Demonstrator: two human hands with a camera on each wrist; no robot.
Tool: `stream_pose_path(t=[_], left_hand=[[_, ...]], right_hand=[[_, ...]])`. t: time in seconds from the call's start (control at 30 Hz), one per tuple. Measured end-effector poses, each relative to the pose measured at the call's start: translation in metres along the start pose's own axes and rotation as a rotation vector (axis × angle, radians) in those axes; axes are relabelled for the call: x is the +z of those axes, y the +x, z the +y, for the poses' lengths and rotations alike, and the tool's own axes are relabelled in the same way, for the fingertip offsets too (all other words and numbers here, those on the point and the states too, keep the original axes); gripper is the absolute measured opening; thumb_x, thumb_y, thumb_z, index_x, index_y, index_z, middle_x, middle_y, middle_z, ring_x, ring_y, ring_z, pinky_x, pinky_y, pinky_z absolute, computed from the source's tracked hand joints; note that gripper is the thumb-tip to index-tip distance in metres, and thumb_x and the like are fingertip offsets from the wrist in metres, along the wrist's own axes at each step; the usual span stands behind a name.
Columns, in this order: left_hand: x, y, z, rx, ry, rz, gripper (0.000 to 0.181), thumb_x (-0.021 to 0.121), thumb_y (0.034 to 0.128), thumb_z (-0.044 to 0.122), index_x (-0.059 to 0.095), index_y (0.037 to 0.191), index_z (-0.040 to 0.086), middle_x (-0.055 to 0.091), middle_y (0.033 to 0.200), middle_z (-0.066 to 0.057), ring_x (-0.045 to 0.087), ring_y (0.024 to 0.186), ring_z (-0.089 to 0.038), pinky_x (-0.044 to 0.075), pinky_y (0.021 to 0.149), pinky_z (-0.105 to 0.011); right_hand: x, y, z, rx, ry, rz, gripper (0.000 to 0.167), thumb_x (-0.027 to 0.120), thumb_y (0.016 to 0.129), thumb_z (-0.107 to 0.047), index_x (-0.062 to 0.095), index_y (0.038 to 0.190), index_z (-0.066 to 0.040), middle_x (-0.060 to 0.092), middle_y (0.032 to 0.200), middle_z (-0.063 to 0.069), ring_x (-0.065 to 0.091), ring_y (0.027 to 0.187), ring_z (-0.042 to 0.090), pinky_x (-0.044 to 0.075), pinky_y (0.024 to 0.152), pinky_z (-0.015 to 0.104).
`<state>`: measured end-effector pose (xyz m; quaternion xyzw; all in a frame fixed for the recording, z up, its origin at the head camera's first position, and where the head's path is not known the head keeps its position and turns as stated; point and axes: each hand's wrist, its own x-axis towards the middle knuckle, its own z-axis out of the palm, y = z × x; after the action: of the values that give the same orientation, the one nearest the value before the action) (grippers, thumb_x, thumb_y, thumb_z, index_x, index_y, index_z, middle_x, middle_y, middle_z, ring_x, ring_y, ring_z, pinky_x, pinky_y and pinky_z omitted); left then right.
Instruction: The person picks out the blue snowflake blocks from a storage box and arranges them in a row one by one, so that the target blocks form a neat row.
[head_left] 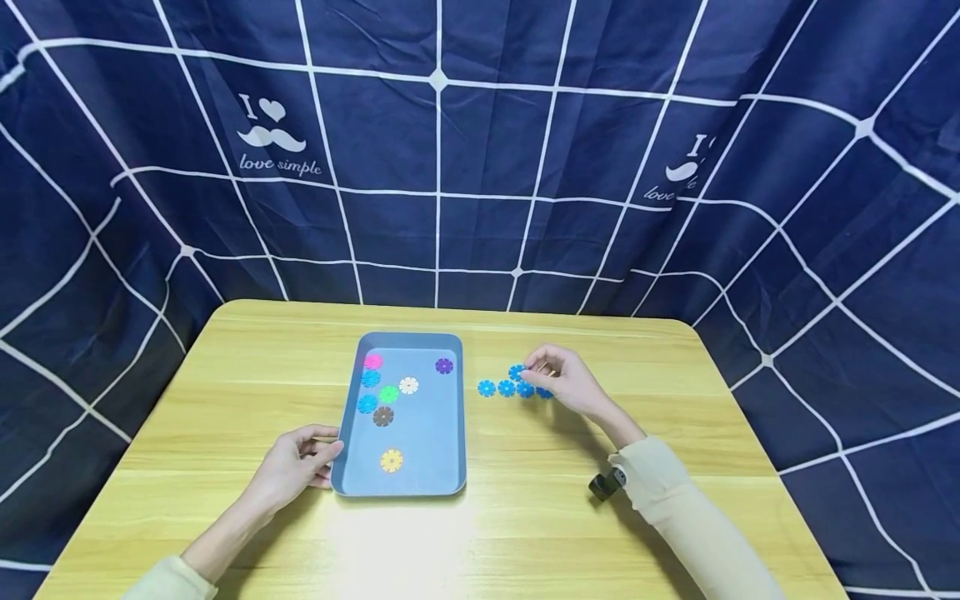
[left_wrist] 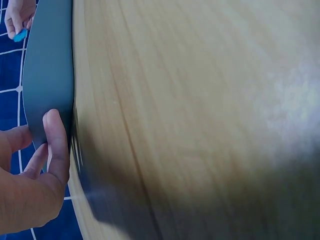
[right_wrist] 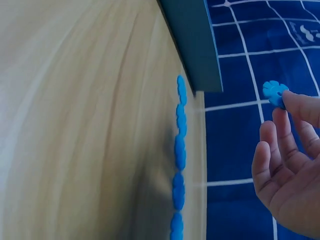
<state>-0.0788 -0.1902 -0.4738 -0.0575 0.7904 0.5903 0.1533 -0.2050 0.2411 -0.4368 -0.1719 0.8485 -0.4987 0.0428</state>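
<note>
- left hand (head_left: 292, 467) has a grip on the tray (head_left: 431, 425) by its left edge, mixed discs (head_left: 392, 461) just right of it
- blue row (head_left: 506, 388) runs left from under the right hand (head_left: 562, 377), gap before the tray
- right hand's pinching a blue disc (right_wrist: 274, 93), table (head_left: 712, 417) stretching off to its right

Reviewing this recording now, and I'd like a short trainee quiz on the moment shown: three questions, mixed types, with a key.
1. What does the right hand pinch between thumb and finger?
2. True or false: the purple piece lies in the corner of the tray nearest the left hand.
3. Which piece in the tray lies closest to the edge nearest the person? A) brown piece B) yellow piece C) green piece

Key:
1. A blue piece with a notched edge.
2. False; it lies near the far right corner.
3. B.
</note>
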Motion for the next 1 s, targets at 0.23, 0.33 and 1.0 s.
stream_pose_path(t=[0.23,0.33,1.0], left_hand=[[0.001,0.001,-0.002,0.003,0.002,0.006,0.045,0.064,0.1057,0.013,0.054,0.142,-0.012,0.072,0.099,-0.012,0.066,0.072,-0.014,0.068,0.066,-0.028],[0.001,0.002,-0.004,0.007,0.003,0.007,0.045,0.064,0.1057,0.013,0.054,0.142,-0.012,0.072,0.099,-0.012,0.066,0.072,-0.014,0.068,0.066,-0.028],[0.002,0.003,-0.008,0.024,0.006,0.01,0.044,0.064,0.1052,0.012,0.055,0.141,-0.012,0.071,0.097,-0.013,0.067,0.073,-0.015,0.068,0.066,-0.027]], right_hand=[[-0.01,-0.009,0.016,0.009,0.037,0.035,0.015,0.075,0.095,-0.005,0.068,0.103,0.006,0.069,0.088,0.001,0.06,0.074,0.005,0.053,0.066,0.018],[-0.014,-0.012,0.024,0.032,0.049,0.052,0.017,0.076,0.096,-0.006,0.068,0.104,0.007,0.067,0.086,-0.006,0.06,0.073,0.004,0.053,0.064,0.018],[-0.049,-0.028,0.073,0.171,0.1,0.124,0.029,0.075,0.098,-0.009,0.062,0.113,0.012,0.072,0.083,-0.008,0.065,0.065,0.011,0.06,0.053,0.03]])
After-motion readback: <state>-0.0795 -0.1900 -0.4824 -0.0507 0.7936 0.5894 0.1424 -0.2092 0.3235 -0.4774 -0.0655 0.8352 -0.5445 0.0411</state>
